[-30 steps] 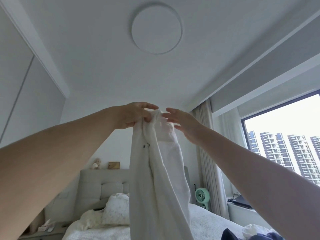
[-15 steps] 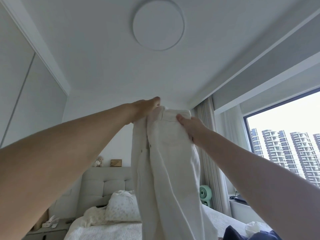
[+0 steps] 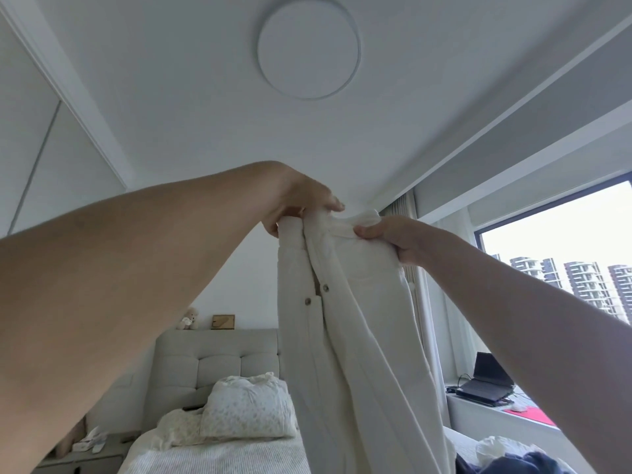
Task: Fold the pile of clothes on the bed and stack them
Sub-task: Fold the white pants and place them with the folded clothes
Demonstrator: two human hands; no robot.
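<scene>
A pair of white trousers (image 3: 355, 330) hangs in the air in front of me, waistband up, with two small buttons showing near the fly. My left hand (image 3: 301, 203) grips the left end of the waistband, fingers curled over its top edge. At the right end my right hand (image 3: 393, 236) pinches the waistband. The legs hang down over the bed (image 3: 212, 453) and run out of the bottom of the view. Dark blue and white clothes (image 3: 513, 460) lie in a heap at the lower right.
Pillows (image 3: 246, 408) lean on a grey padded headboard (image 3: 219, 364). A bedside table (image 3: 82, 456) stands at the left. To the right are a curtain, a window and a sill with a laptop (image 3: 485, 381).
Both hands have taken hold of the waistband and drawn apart a little, spreading it. The trousers and the view have shifted slightly rightward and lower.
</scene>
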